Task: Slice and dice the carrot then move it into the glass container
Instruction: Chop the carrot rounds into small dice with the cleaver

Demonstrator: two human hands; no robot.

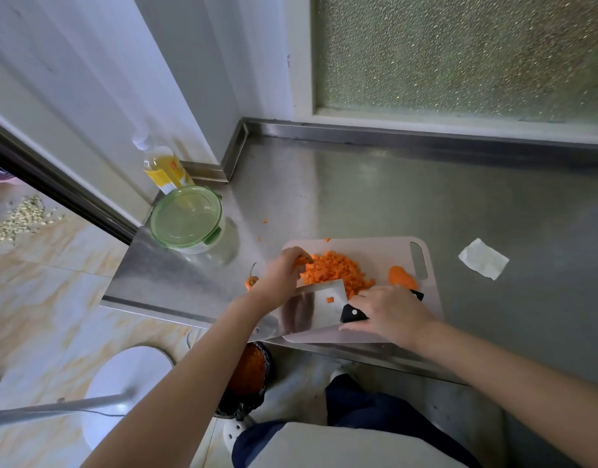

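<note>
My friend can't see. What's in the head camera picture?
On a pale cutting board, a person's left hand cups a pile of diced carrot beside a cleaver whose handle the right hand holds. A glass container with its green lid on stands to the left on the steel counter.

left grip [284, 273]: fingers curled, palm down | right grip [390, 314]: clenched, palm down

We count one left hand [280, 275], one right hand [388, 312], one cleaver [319, 305], one cutting board [385, 251], one heap of diced carrot [338, 270], one uncut carrot chunk [402, 276], one carrot tip [251, 282], one lidded glass container [187, 219], one bottle [164, 170] and one paper scrap [483, 259].
</note>
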